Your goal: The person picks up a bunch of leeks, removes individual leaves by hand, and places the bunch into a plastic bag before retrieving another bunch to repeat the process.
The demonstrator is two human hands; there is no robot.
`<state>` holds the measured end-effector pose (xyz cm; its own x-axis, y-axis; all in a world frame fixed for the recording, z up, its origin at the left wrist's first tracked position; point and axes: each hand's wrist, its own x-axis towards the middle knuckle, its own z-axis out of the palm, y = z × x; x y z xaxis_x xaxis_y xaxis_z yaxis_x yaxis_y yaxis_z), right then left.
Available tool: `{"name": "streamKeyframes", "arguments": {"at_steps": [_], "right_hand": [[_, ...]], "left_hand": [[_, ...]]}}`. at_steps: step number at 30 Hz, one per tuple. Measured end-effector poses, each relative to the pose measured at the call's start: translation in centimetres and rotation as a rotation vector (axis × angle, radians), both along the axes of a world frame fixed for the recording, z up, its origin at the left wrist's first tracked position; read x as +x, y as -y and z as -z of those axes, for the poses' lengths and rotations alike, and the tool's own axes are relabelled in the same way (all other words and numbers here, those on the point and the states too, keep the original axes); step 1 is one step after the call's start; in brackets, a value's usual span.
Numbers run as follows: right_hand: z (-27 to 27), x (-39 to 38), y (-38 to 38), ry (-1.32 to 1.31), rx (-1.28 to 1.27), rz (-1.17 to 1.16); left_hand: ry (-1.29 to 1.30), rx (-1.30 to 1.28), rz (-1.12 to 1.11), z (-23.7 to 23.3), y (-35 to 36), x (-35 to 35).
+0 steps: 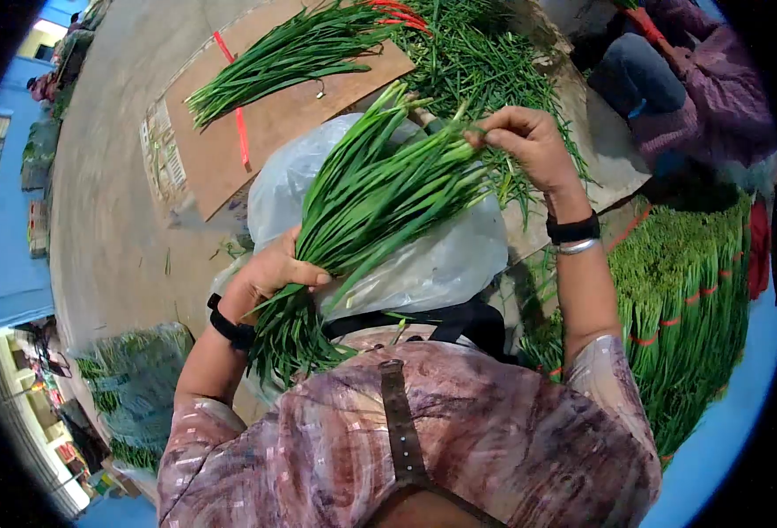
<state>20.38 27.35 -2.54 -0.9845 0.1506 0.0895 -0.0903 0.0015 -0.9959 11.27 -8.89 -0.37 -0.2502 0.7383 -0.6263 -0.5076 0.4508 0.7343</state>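
My left hand (pixel 276 267) is wrapped around a loose bunch of garlic chives (pixel 375 198), its thumb across the leaves. The leafy ends hang below that hand and the pale stem ends point up to the right. At the stem ends my right hand (pixel 529 145) pinches a thin bit of chive between thumb and fingers. The bunch lies over a translucent white plastic sheet (pixel 274 194) that covers my lap.
On a brown board (pixel 208 167) with red ties (pixel 243 136) lies another chive bunch (pixel 291 66). Loose chives (pixel 485 70) are heaped beyond my right hand. Tied bundles (pixel 688 308) stand at the right, below another person's sleeve (pixel 732 88). Plastic-wrapped greens (pixel 137 387) sit at the left.
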Motion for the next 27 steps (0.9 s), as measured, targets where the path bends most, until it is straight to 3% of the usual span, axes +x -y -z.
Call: {"name": "streamKeyframes", "arguments": {"at_steps": [4, 5, 8, 10, 12, 15, 22, 27], "right_hand": [[2.6, 1.4, -5.5, 0.242, -0.240, 0.257], [3.9, 1.3, -7.4, 0.402, 0.319, 0.305], [3.8, 3.1, -5.7, 0.127, 1.345, 0.613], [0.2, 2.7, -2.0, 0.105, 0.771, 0.352], [-1.5, 2.4, 3.2, -0.273, 0.776, 0.120], [-0.1, 2.7, 5.9, -0.242, 0.956, 0.053], [-0.3, 4.1, 5.5, -0.351, 0.930, -0.006], [-1.0, 1.9, 4.0, -0.320, 1.062, -0.163]], "left_hand": [[-0.100, 0.002, -0.059, -0.6, -0.7, 0.5], [-0.086, -0.005, -0.054, -0.6, -0.6, 0.4], [-0.043, -0.020, -0.055, -0.5, -0.7, 0.2], [-0.012, -0.025, -0.083, -0.9, -0.9, 0.4], [-0.004, -0.050, -0.101, -1.2, -1.0, 0.4], [0.020, -0.048, -0.107, -1.5, -1.2, 0.5], [-0.010, 0.022, -0.095, -0.9, -0.9, 0.6], [0.038, 0.027, -0.079, -1.3, -0.9, 0.5]]}}
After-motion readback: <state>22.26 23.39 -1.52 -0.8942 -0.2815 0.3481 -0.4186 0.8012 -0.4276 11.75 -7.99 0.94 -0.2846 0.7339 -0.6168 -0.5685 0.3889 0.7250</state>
